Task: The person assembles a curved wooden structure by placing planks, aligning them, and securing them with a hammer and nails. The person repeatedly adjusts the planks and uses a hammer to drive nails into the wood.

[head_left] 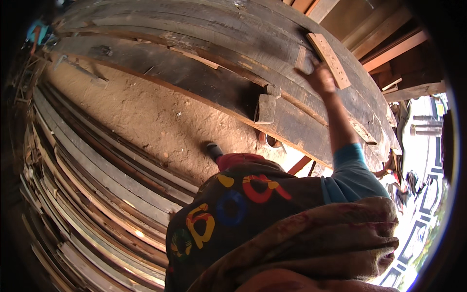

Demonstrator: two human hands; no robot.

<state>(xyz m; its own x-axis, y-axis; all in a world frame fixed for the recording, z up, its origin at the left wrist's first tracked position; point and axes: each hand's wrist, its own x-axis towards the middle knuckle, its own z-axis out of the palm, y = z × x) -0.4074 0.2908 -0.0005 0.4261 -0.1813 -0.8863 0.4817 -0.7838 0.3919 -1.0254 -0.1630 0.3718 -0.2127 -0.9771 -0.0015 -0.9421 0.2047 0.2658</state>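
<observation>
My right hand (318,79) reaches out over a long dark workbench (194,53) made of weathered planks. Its thumb points away to the left and the fingers are spread, slightly smeared by motion. Right beside it lies a short light-brown wooden board (330,61) with small dark spots or holes along its face. Whether the hand touches this board is hard to make out, but its fingers are not wrapped round it. My left hand does not show.
A small wooden block (266,108) sits at the bench's near edge. Stacked long planks (112,170) fill the lower left, past a strip of sandy floor (160,112). Timber pieces (394,53) stand at the upper right. A round-mouthed object (270,141) is partly hidden below the bench.
</observation>
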